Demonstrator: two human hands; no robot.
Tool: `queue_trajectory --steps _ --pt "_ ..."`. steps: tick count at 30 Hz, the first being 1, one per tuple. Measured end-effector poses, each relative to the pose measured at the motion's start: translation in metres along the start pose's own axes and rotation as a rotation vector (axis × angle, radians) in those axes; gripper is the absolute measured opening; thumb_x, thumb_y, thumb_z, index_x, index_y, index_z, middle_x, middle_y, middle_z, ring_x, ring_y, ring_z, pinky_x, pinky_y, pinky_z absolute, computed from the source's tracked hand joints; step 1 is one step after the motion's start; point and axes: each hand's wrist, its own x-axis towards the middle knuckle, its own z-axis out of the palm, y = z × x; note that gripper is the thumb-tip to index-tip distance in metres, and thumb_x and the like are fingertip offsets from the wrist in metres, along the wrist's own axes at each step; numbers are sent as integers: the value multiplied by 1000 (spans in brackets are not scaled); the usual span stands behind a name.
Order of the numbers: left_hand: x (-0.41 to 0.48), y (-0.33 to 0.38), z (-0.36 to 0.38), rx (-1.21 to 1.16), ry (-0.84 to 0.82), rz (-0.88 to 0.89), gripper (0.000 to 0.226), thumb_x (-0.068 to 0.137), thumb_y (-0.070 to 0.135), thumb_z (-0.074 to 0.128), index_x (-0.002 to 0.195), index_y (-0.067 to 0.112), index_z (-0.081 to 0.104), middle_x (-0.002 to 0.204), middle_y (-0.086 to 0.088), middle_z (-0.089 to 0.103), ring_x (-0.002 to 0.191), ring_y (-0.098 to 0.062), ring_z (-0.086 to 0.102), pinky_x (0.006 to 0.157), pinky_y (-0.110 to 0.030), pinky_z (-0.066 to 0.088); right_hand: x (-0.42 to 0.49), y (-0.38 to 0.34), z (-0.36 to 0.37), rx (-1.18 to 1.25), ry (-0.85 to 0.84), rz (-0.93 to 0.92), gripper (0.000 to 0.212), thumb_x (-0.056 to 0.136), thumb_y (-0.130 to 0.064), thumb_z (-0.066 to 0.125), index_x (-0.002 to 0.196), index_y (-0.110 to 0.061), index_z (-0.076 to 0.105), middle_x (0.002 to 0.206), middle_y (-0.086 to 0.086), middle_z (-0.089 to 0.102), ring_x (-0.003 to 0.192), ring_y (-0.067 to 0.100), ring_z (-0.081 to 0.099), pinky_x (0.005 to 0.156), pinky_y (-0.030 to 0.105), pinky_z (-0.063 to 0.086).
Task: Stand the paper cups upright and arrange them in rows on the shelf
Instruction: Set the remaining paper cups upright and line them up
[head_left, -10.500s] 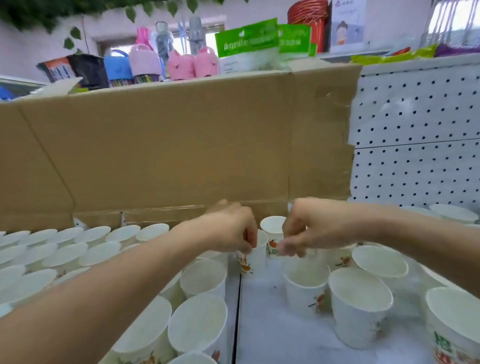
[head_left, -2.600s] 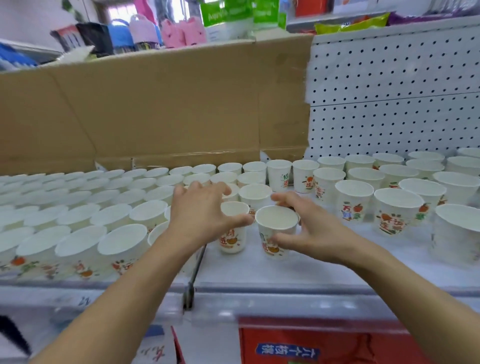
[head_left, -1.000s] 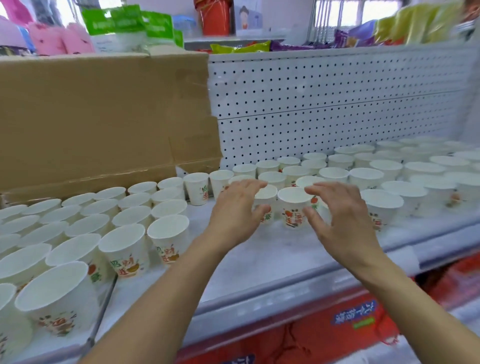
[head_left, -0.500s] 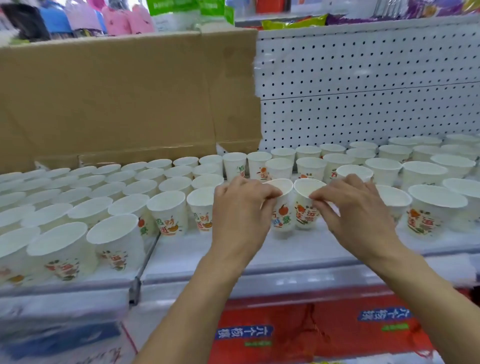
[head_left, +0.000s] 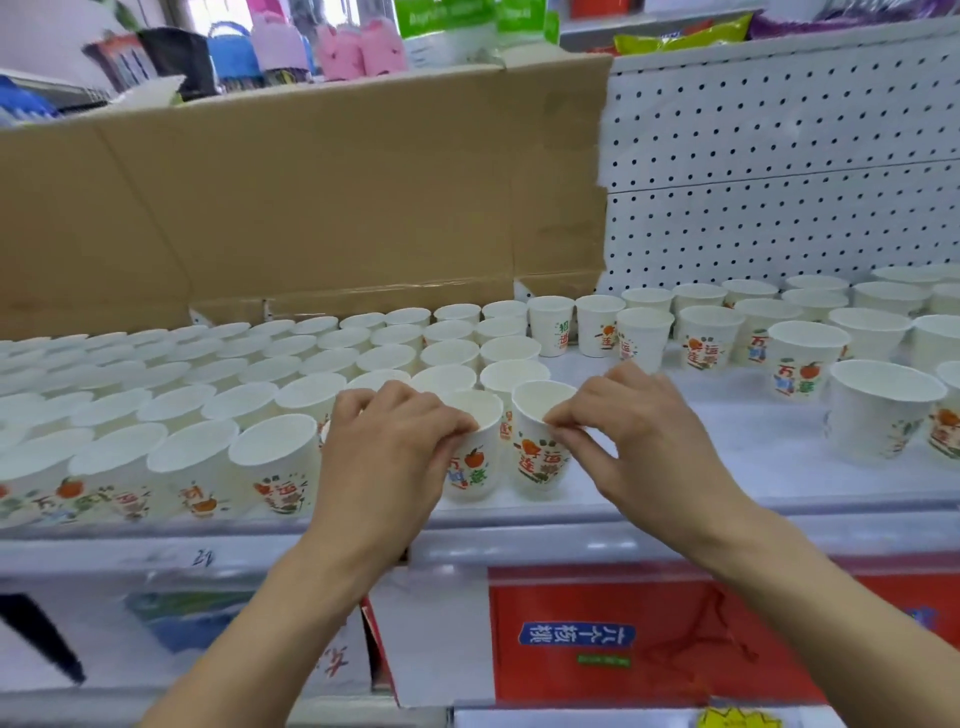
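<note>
At the centre of the frame, near the front lip of a white shelf (head_left: 727, 467), two paper cups stand side by side, both upright with mouths up, so each long axis runs vertically. Their walls look nearly touching; a true gap cannot be made out.

Both hands reach in from the bottom of the frame. The left hand (head_left: 400, 447) pinches the rim of the left cup (head_left: 470, 462), fingers curled at its left edge. The right hand (head_left: 644, 441) pinches the rim of the right cup (head_left: 540, 457), fingertips at its right edge. Each hand sits outboard of its own cup, so the pair lies between them.

Left of centre, the packed rows (head_left: 208, 395) of upright cups fill the shelf back to a cardboard sheet (head_left: 311, 197). Toward the right, loose cups (head_left: 800, 358) stand spaced apart before a pegboard (head_left: 779, 156).

The held pair appears to extend the front row. Closing up likely means sliding leftward, with the left hand nearer the block and covering the joint.
</note>
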Motion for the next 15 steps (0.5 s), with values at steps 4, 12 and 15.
queue_trajectory --steps 4,12,15 --pt "-3 -6 -1 13 -63 -11 10 81 25 74 90 30 74 80 11 70 83 -20 60 78 -39 33 4 -10 8 -69 -33 -42 12 80 -26 63 81 -21 73 69 -7 62 72 23 53 61 32 36" --pt "-1 -16 -9 -15 -97 11 12 83 27 73 93 33 75 81 13 71 83 -18 57 76 -36 31 6 -20 16 -82 -52 -43 14 80 -29 62 81 -21 74 70 -7 63 72 24 55 58 35 40" --pt "-2 -17 -11 -26 -124 7 15 87 33 66 100 35 74 90 14 71 91 -15 54 80 -33 26 7 -21 17 -80 -58 -40 15 81 -29 63 82 -22 75 71 -7 64 73 24 55 59 35 40"
